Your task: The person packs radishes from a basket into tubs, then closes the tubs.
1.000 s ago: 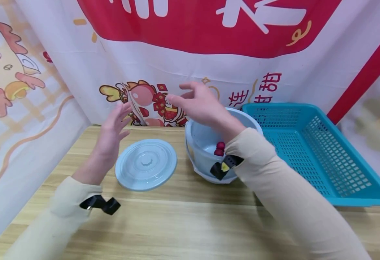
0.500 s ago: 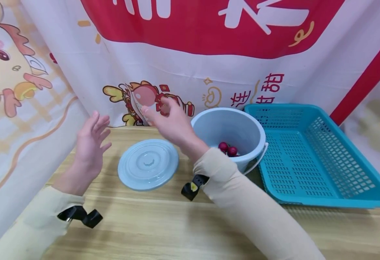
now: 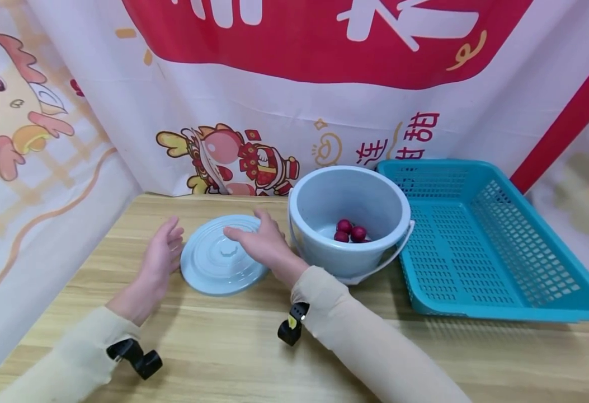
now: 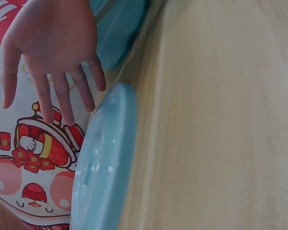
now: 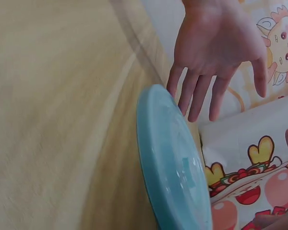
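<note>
A round light blue plastic lid (image 3: 213, 274) lies flat on the wooden table, its ridged face up. My left hand (image 3: 158, 260) is beside the lid's left edge, fingers extended; whether they touch the rim is unclear. Over the lid's right side is my right hand (image 3: 266, 240), thumb and fingers spread, covering part of it. The left wrist view shows the right hand (image 4: 55, 52) palm-on with straight fingers near the lid (image 4: 105, 163). Opposite, in the right wrist view, the left hand (image 5: 218, 52) has straight fingers too. Neither hand grips anything.
Just right of the lid stands a light blue bucket (image 3: 324, 252) with its handle lowered. Several dark red round things (image 3: 343, 226) sit inside. A teal perforated basket (image 3: 505, 310) is farther right. Printed cloth (image 3: 213, 95) hangs behind the wooden table (image 3: 224, 358).
My right hand has moved left from above the bucket and come down over the lid. My left hand swung left, then lowered toward the lid's left edge. Lid, bucket and basket have stayed put.
</note>
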A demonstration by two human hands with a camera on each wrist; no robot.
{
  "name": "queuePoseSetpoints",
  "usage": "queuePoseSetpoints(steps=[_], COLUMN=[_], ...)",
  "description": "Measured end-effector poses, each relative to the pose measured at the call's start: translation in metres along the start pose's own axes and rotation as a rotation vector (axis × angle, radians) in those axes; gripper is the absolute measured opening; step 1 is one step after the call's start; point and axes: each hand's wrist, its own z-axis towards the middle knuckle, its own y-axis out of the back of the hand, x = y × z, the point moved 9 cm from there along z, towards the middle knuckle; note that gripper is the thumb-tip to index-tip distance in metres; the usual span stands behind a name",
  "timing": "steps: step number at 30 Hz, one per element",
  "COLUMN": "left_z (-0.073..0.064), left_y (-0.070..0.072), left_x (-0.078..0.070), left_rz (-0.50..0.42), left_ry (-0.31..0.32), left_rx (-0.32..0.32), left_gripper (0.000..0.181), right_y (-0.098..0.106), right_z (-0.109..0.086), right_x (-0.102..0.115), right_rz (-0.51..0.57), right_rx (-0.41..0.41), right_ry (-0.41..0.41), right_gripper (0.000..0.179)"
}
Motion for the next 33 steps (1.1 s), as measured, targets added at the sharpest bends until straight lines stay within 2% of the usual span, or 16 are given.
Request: queuePoseSetpoints(steps=[4, 8, 16, 21, 24, 27, 33], left_z=[-0.001, -0.001, -0.002, -0.003, -0.002, 0.000, 0.002], left_y=[-0.004, -0.007, -0.005, -0.007, -0.005, -0.001, 0.007], left_x=[0.005, 0.005, 0.007, 0.003, 0.003, 0.004, 0.005], left_rz=[0.044, 0.023, -0.152, -0.239, -0.234, -0.227, -0.218], left_ry=[0.004, 0.000, 0.019, -0.009, -0.018, -0.001, 0.017], left_rx=[-0.003, -0.013, -0.117, -0.154, -0.169, -0.181, -0.203], left_gripper=[0.090, 0.087, 0.079, 0.073, 0.075, 0.076, 0.075], right_y=[0.002, 0.003, 0.001, -0.002, -0.002, -0.002, -0.002], right_z=[0.003, 0.002, 0.001, 0.003, 0.005, 0.005, 0.006], right_x=[-0.012, -0.013, -0.014, -0.018, -0.020, -0.020, -0.021], right_rz=[0.049, 0.081, 0.178, 0.195, 0.186, 0.199, 0.268], right_rx=[-0.026, -0.045, -0.018, 0.006, -0.001, -0.007, -0.004], right_ry=[-0.045, -0.043, -0.036, -0.041, -0.049, -0.047, -0.026], right_gripper=[0.090, 0.087, 0.080, 0.071, 0.068, 0.068, 0.062])
